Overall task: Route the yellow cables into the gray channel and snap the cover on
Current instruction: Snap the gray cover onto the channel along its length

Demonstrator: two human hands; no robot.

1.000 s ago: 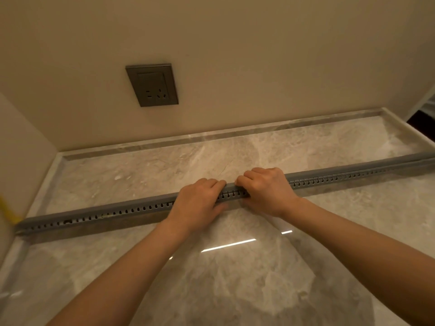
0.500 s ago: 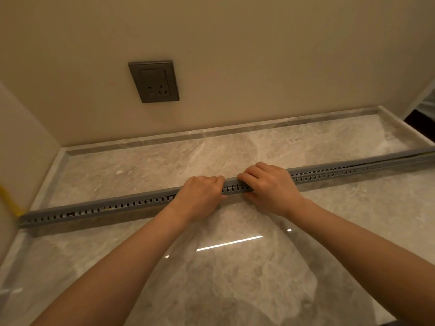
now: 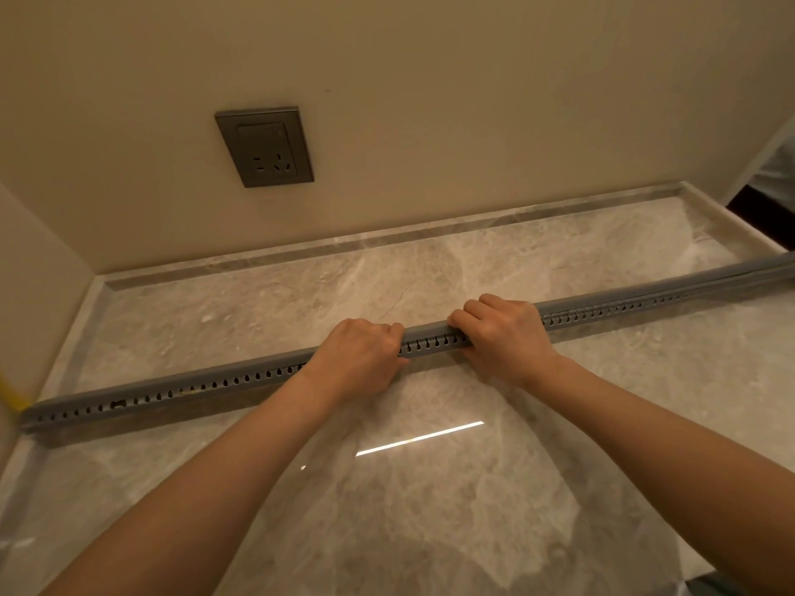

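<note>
A long gray slotted channel (image 3: 206, 387) lies across the marble counter from the left wall to the right edge, with its gray cover (image 3: 423, 329) on top. My left hand (image 3: 359, 357) grips the channel near its middle, fingers curled over the cover. My right hand (image 3: 505, 333) grips it just to the right, a short gap between the two hands. A bit of yellow cable (image 3: 10, 395) shows at the channel's left end against the wall. The cables inside the channel are hidden, apart from a faint yellow glint in one slot.
The marble counter (image 3: 430, 509) has a raised rim at the back and sides. A gray wall socket (image 3: 264, 146) sits on the back wall above the channel. A side wall closes off the left. A dark opening lies past the counter's right end.
Both hands stay on the middle of the channel. The hands have spread slightly apart along the cover. The camera view has shifted a little.
</note>
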